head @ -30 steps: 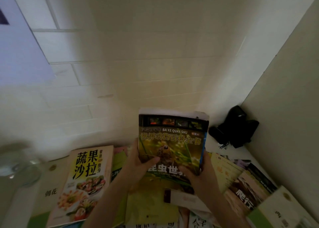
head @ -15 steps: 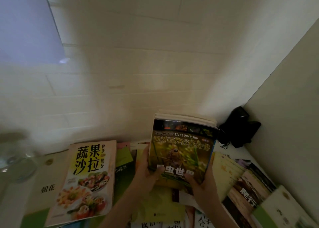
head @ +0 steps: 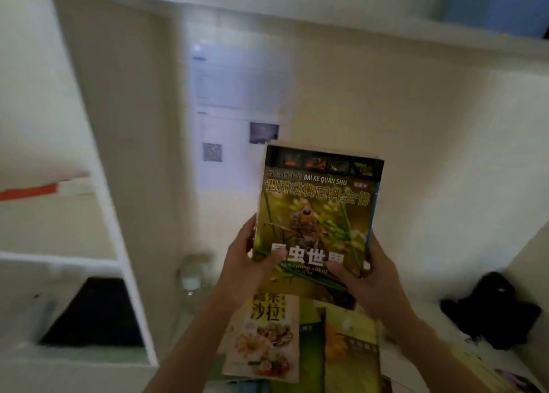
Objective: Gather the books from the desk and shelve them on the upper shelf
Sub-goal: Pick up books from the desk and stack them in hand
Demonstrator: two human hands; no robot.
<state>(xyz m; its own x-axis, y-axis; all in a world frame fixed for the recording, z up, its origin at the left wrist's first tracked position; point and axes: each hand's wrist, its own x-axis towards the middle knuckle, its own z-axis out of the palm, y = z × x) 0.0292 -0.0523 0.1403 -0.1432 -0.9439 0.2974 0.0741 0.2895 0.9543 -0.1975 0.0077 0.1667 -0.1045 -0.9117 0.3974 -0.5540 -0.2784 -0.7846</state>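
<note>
Gripping insect book (head: 318, 214), fingers (head: 337, 269) covering title.

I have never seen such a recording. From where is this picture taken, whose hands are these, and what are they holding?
The picture comes from a camera worn on a person's head, looking forward and down. There is no machine, only two bare hands. The left hand and the right hand grip the lower corners of a green insect encyclopedia book, lifted upright above the desk. Below it on the desk lie more books, among them a yellow salad cookbook. A black bundle lies at the right, and white shelf compartments stand at the left.
</note>
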